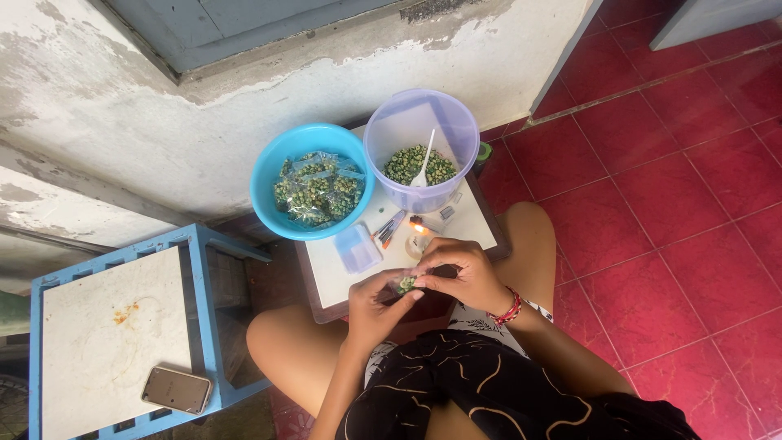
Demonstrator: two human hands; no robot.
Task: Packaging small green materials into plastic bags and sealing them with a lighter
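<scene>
Both hands, left hand [376, 300] and right hand [461, 273], are pinching one small packet [406, 284] at frame centre. Blue bowl [312, 181] is holding many finished packets; clear tub [421, 149] is keeping loose green peas, so judged partway.

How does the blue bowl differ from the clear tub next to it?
The blue bowl is opaque, low and wide; the clear tub is see-through with a purplish tint, and taller. The bowl holds small sealed bags of green pieces; the tub holds the green pieces loose. Only the tub has a white spoon standing in it. Both are round, open-topped, and sit side by side on the small table.
</scene>
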